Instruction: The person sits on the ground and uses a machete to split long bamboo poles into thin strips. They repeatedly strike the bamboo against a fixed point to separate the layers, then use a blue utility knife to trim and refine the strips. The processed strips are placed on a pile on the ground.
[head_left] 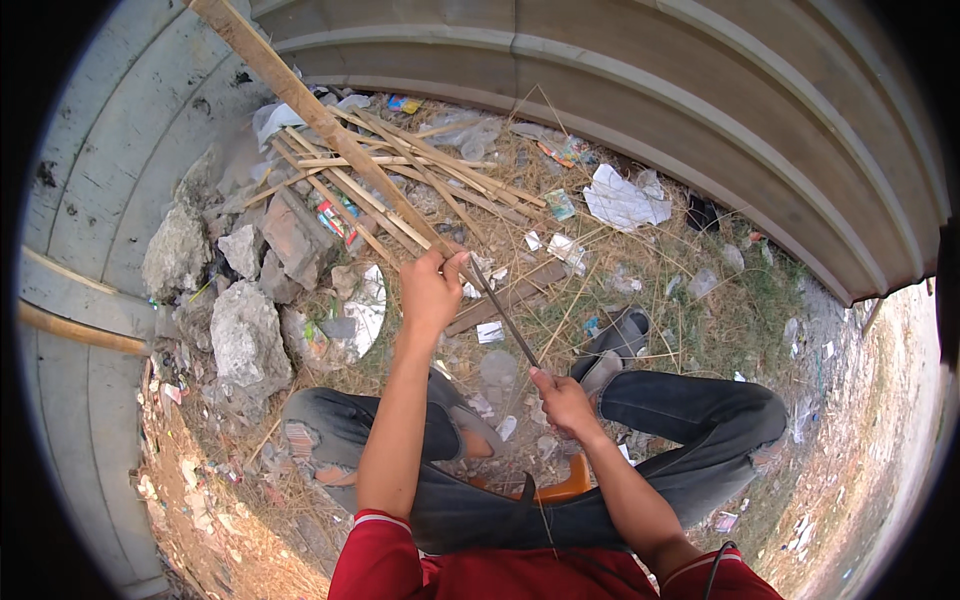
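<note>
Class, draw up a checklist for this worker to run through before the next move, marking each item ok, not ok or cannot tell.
1. Left hand gripping the long wooden strip: ok.
2. Right hand gripping the dark, narrow tool: ok.
3. Left hand well clear of the tool's far end: not ok, they are right beside each other.
4. Tool's edge sharp: cannot tell.
5. Ground ahead free of litter: not ok, a crumpled white sheet lies there.

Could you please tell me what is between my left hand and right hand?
In the head view, a thin dark tool spans the gap between the right hand and the left hand, which holds a wooden strip.
</note>
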